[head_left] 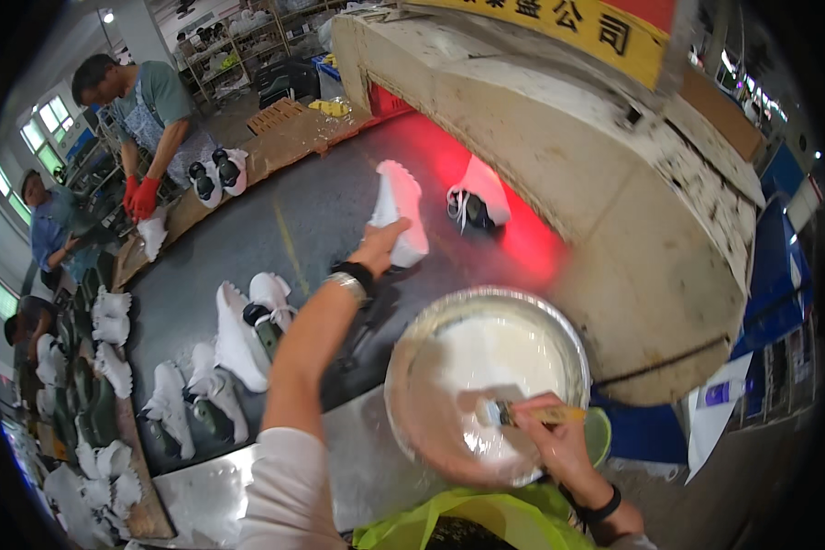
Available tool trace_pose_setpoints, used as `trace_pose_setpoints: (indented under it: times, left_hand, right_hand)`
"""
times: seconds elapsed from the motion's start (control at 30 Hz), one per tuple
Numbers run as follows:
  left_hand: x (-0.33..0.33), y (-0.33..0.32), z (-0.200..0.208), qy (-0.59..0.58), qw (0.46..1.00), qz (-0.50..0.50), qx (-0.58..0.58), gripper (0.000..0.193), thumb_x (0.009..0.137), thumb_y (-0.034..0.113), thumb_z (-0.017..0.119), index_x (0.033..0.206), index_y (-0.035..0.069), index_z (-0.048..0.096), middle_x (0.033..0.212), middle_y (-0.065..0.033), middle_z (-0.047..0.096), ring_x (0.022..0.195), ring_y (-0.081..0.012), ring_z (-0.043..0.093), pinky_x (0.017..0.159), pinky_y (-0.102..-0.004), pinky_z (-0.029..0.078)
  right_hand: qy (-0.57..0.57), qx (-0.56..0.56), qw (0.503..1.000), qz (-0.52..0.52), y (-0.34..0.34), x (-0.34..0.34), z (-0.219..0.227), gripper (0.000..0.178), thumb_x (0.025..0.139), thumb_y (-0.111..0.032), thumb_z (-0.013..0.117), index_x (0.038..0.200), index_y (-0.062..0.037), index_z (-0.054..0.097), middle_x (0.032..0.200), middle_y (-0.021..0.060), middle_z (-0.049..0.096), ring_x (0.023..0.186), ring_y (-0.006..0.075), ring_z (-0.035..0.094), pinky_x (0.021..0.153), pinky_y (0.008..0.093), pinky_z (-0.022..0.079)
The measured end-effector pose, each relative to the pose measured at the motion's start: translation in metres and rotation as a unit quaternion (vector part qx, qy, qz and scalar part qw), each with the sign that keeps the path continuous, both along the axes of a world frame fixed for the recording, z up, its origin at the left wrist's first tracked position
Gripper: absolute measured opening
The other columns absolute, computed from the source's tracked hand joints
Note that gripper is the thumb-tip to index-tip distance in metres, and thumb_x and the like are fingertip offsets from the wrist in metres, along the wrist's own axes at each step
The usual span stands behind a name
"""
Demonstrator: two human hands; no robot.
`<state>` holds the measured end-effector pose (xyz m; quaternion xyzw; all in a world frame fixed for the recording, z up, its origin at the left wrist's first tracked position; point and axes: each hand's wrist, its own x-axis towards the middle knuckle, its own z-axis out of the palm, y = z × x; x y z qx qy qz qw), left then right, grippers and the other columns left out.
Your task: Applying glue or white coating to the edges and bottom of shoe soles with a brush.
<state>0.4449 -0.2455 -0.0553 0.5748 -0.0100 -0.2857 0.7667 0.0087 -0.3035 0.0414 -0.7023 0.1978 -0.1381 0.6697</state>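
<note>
In my left hand (pixel 381 246) is a white shoe sole (pixel 401 206) with a toothed edge, held up over the dark belt (pixel 325 220). I cannot make out whether an upper is attached to it. My right hand (pixel 552 438) grips a brush (pixel 559 415) with a yellowish handle, its bristle end low over the white liquid (pixel 486 357). That liquid fills part of a round metal basin (pixel 573 339) in front of me. Beyond the left hand, a white and dark laced shoe (pixel 475 197) sits on the belt beside the red glow.
Several white and dark shoes (pixel 247 339) stand on the belt at the left. A beige machine hood (pixel 605 202) arches over the red-lit opening at the right. White soles and dark uppers (pixel 101 394) crowd a left rack. A co-worker with red gloves (pixel 142 197) stands at the far left.
</note>
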Motion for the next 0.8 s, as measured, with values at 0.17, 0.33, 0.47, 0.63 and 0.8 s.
trace_pose_setpoints:
  times: [0.17, 0.33, 0.47, 0.63, 0.8]
  left_hand:
    - [-0.013, -0.146, -0.044, -0.110, 0.871, 0.086, 0.472, 0.121, 0.060, 0.051, 0.081, 0.148, 0.008, 0.009, 0.144, -0.0311, 0.023, 0.132, -0.0458, 0.030, 0.102, -0.0586, 0.033]
    - [0.023, -0.077, -0.042, -0.131, 0.907, -0.005, 0.401, 0.122, 0.064, 0.064, 0.073, 0.151, 0.011, 0.007, 0.149, -0.0301, 0.016, 0.134, -0.0534, 0.020, 0.103, -0.0661, 0.023]
    - [-0.022, 0.028, -0.019, -0.476, 0.676, 0.057, 0.560, 0.115, 0.068, 0.062, 0.071, 0.147, 0.000, 0.017, 0.149, -0.0294, 0.021, 0.136, -0.0514, 0.019, 0.109, -0.0619, 0.016]
    - [-0.102, 0.188, -0.017, -0.455, 0.628, 0.255, 0.577, 0.112, 0.062, 0.043, 0.084, 0.138, -0.013, 0.023, 0.136, -0.0304, 0.036, 0.130, -0.0449, 0.032, 0.108, -0.0503, 0.025]
    - [-0.089, 0.192, -0.044, -0.207, 0.713, 0.306, 0.596, 0.106, 0.063, 0.048, 0.083, 0.133, -0.011, 0.029, 0.124, -0.0277, 0.046, 0.116, -0.0438, 0.047, 0.095, -0.0489, 0.042]
  right_hand:
    - [0.101, 0.030, 0.990, -0.096, -0.026, 0.013, -0.014, 0.008, 0.086, -0.001, 0.066, 0.094, -0.0004, 0.067, 0.094, 0.0051, 0.062, 0.084, 0.0095, 0.057, 0.078, 0.0221, 0.045]
    - [0.047, 0.021, 0.997, -0.053, -0.020, 0.031, -0.004, 0.008, 0.087, 0.001, 0.064, 0.094, 0.0011, 0.066, 0.093, 0.0053, 0.062, 0.084, 0.0110, 0.059, 0.075, 0.0227, 0.047]
    - [0.032, 0.016, 0.999, -0.017, -0.019, 0.020, 0.006, 0.007, 0.088, 0.000, 0.062, 0.095, 0.0016, 0.065, 0.091, 0.0048, 0.060, 0.083, 0.0108, 0.059, 0.075, 0.0227, 0.047]
    - [0.008, 0.041, 0.999, 0.016, -0.010, 0.010, 0.016, 0.008, 0.089, 0.000, 0.062, 0.096, 0.0009, 0.063, 0.092, 0.0036, 0.059, 0.083, 0.0107, 0.059, 0.077, 0.0230, 0.047]
    - [-0.006, 0.060, 0.998, 0.037, -0.002, 0.006, 0.016, 0.007, 0.089, 0.000, 0.061, 0.096, 0.0012, 0.063, 0.092, 0.0041, 0.059, 0.083, 0.0120, 0.060, 0.078, 0.0246, 0.049]
